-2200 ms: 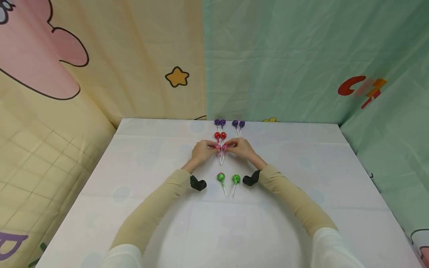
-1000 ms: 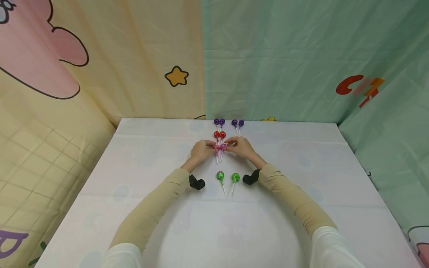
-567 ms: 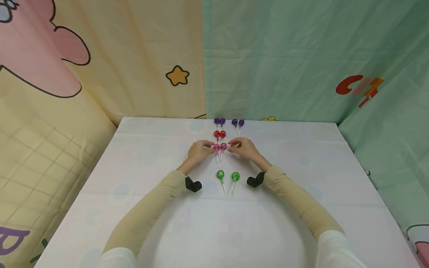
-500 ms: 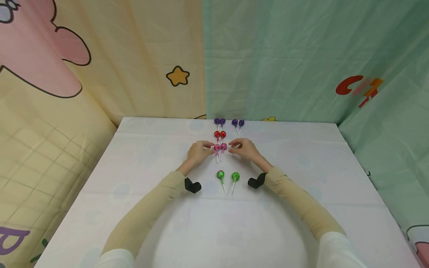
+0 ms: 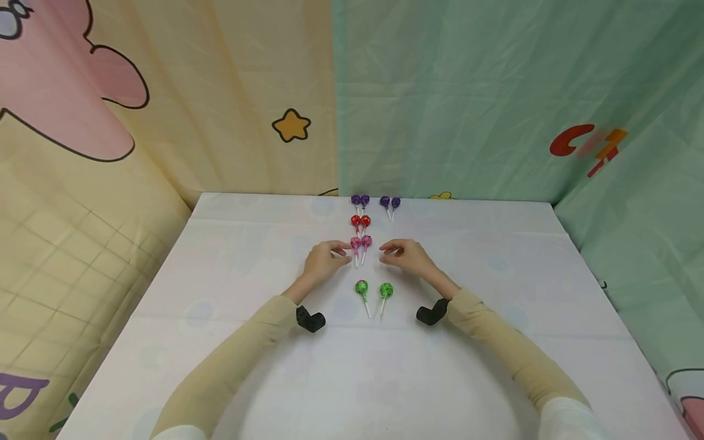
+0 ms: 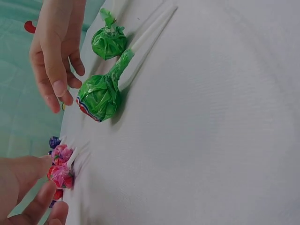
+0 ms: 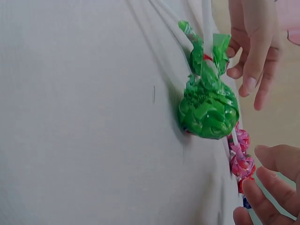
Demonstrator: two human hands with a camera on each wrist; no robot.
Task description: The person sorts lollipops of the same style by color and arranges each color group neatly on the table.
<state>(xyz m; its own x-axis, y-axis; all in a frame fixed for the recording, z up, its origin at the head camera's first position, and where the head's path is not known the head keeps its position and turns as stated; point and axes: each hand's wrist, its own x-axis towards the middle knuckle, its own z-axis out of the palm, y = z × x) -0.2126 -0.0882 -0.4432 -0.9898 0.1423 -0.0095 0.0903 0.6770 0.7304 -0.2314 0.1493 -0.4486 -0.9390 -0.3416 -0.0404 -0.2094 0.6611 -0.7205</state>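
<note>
Two pink lollipops [image 5: 366, 241] lie side by side on the table, heads away from me and sticks toward me. My left hand [image 5: 323, 261] is just left of them, thumb and fingers parted with nothing between. On the other side my right hand [image 5: 409, 256] hovers a little farther off, its fingers loosely bent around empty space. Closer to me lie two green lollipops [image 5: 387, 290], set apart with their sticks slanting toward each other. In the left wrist view a green lollipop [image 6: 99, 97] looms large; the right wrist view has one green lollipop [image 7: 209, 115] in front of another.
Beyond the pink pair lie two red lollipops [image 5: 355, 220], then two purple lollipops [image 5: 365, 200] near the far edge. Another purple pair [image 5: 396, 202] lies to their right. A white cloth covers the table [image 5: 247, 256]; printed curtains [image 5: 440, 110] hang behind it.
Both hands held the pink lollipops and drew them closer together, then let go. Since then the hands have moved apart and back toward me; the lollipops stay in place.
</note>
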